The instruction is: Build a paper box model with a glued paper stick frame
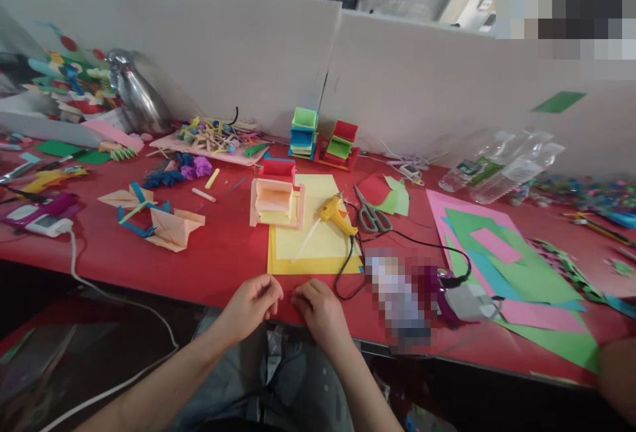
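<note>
At the table's front edge my left hand [258,301] rests with its fingers curled in, and nothing shows in it. Beside it, a small gap away, my right hand [318,309] lies on the edge with bent fingers and no visible object. Just beyond them are sheets of yellow paper [293,253]. A yellow hot glue gun [338,215] lies on these sheets, a clear glue stick in its back end. On the sheets' left part stands a small folded-paper model [277,203] in peach and yellow, against a red one [278,170]. Grey-handled scissors [373,216] lie right of the glue gun.
Two more paper models [303,134] stand near the partition [223,61]. Left lies a peach and blue paper piece [171,225]. Colored sheets [536,266], plastic bottles [517,167] and a purple power socket [447,299] are right. The glue gun's black cord [422,243] crosses the table.
</note>
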The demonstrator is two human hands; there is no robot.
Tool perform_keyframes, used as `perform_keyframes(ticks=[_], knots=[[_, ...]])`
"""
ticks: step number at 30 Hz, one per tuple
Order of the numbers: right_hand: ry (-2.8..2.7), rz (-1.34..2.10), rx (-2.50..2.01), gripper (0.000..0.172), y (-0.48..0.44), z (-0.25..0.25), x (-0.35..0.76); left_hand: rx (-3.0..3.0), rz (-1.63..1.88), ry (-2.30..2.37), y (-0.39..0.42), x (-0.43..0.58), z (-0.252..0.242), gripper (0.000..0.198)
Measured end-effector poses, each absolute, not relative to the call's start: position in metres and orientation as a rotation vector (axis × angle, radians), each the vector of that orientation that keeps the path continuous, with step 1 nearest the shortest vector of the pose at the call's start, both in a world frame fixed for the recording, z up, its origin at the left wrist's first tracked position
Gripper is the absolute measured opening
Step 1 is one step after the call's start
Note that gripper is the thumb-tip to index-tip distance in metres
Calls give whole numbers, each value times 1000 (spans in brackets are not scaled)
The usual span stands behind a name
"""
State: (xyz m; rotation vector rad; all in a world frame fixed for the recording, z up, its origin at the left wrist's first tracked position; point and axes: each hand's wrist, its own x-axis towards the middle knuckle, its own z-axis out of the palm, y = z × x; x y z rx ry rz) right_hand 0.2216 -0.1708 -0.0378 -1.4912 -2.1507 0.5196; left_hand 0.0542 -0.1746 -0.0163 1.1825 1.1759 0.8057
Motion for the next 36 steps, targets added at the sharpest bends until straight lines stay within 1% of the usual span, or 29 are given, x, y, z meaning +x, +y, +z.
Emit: perform_keyframes(ticks=[5, 10, 15, 19, 23, 25, 27, 29, 31, 32, 33, 34, 36], knots=[[-2173, 402, -1494, 13, -166, -40, 220, 1141, 793, 1183, -177, 58, -18, 33], [-2279, 401, -1377, 11, -169, -40, 220, 1101, 810, 1200, -177, 54, -19, 34], [-2262, 362, -1417, 16, -176, -34, 220, 1064, 775, 1166, -179, 56, -19, 37], [-2123, 377, -1475, 19, -202, -17, 247, 1052, 640, 1051, -189, 77, -12, 43], [-1784, 359, -1576, 24, -239, -1, 285, 979, 474, 851, -202, 123, -6, 50], [-1698, 344, -1598, 28, -255, 2, 300, 765, 423, 714, -206, 150, -6, 46], [-1691, 301, -1628, 30, -269, 2, 313, 618, 388, 659, -209, 175, -8, 34], [-1680, 247, -1674, 25, -280, -1, 327, 527, 346, 629, -212, 193, -13, 24], [-1672, 212, -1731, 13, -290, -8, 340, 450, 275, 588, -215, 205, -19, 17], [-1690, 216, -1756, 7, -295, -11, 345, 413, 237, 568, -217, 209, -22, 19], [-1710, 228, -1777, 7, -299, -16, 350, 382, 206, 553, -219, 212, -26, 24], [-1739, 250, -1794, 13, -302, -21, 353, 355, 179, 541, -222, 214, -29, 32], [-1818, 326, -1817, 29, -309, -31, 358, 316, 131, 521, -230, 217, -36, 57]])
